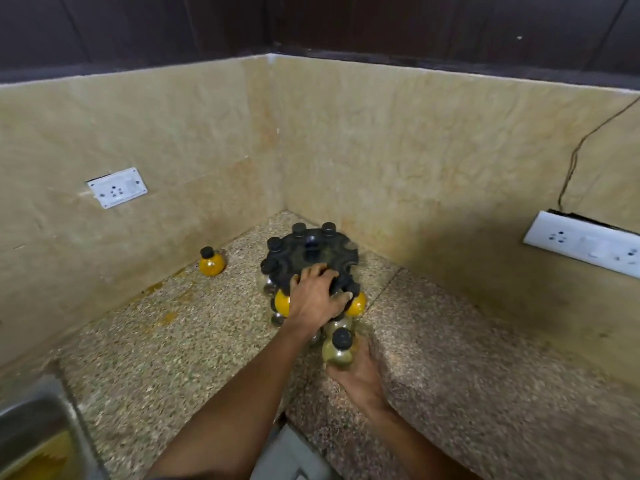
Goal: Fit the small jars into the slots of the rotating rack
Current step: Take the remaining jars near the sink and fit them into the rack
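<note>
A black rotating rack stands in the counter corner, with several black-capped jars hanging in its slots. Two of them, a jar and another jar, hold yellow powder at the rack's near side. My left hand rests on the rack's near edge, fingers curled over it. My right hand holds a small round jar with a black cap and greenish contents, just in front of the rack. A lone yellow jar stands on the counter by the left wall.
The speckled granite counter meets beige walls at a corner. A socket plate sits on the left wall, a switchboard with a cable on the right wall. A steel sink lies at the lower left.
</note>
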